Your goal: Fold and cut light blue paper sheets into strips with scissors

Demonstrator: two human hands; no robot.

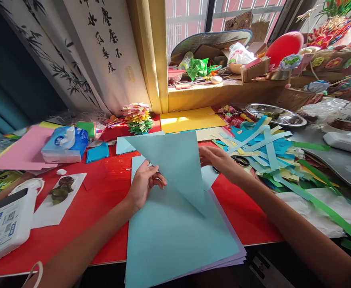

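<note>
A light-blue sheet of paper (180, 160) is raised and folded over, with its slanting edge running down to the right. My right hand (213, 157) grips this sheet at its right edge; the paper hides some fingertips. At the slanting edge is my left hand (147, 182), its fingers loosely curled and the thumb apart from them. Whether it touches the raised sheet is unclear. Underneath lies a stack of large paper (181, 244), light blue on top with lilac sheets showing along the right and lower edges. Black-handled scissors (240, 160) lie partly hidden behind my right wrist.
The stack overhangs the front of the red table (103, 224). Cut paper strips (262, 148) pile up at right, near a metal bowl (276, 114). Left are a tissue pack (64, 144) and a white box (9, 224). A folded-paper tower (138, 119) stands behind.
</note>
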